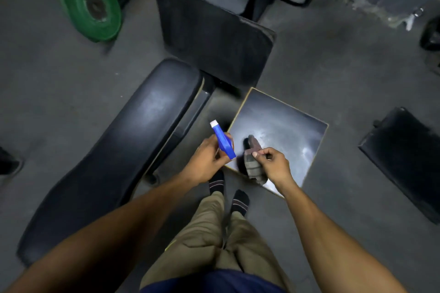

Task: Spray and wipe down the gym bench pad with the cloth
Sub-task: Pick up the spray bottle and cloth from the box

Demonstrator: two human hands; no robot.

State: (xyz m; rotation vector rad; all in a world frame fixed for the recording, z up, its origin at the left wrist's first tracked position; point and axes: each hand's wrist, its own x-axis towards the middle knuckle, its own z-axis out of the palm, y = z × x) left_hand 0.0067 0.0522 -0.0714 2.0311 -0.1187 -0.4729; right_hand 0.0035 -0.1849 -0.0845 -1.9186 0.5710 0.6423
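Observation:
A long black bench pad (pixel 114 150) runs diagonally from lower left to centre, with a pale sheen near its upper end. To its right lies a square black seat pad (pixel 285 126) with wet-looking streaks. My left hand (pixel 207 162) grips a spray bottle with a blue trigger head and white nozzle (pixel 222 140), held over the gap between the two pads, nozzle pointing up-left. My right hand (pixel 273 162) holds a bunched grey cloth (pixel 253 159) over the near edge of the square pad.
A green weight plate (pixel 90 5) leans on a rack at the upper left. A worn black back pad (pixel 209 35) stands behind the bench. Another black pad (pixel 404 157) lies on the floor at right. My socked feet (pixel 228 192) stand between the pads.

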